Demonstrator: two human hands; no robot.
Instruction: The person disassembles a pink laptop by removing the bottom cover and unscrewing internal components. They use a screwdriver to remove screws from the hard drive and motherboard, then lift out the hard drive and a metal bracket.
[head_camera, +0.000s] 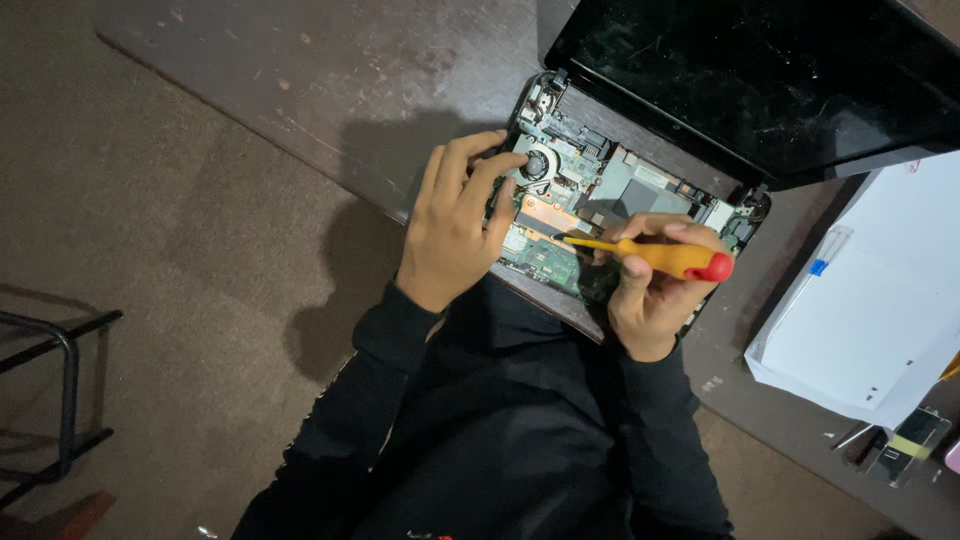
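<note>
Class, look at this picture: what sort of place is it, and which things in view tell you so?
Probably an informal electronics repair bench: an opened laptop with bare circuit boards on a worn table, and a yellow screwdriver in the right hand.

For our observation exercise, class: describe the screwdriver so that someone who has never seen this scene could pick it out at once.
Find the opened laptop on the dark table, its circuit boards bare below the black screen. Over its near right part, the right hand grips a screwdriver, the tip pointing left at the boards. Its yellow handle with a red end cap is the only bright tool on the laptop.
</note>
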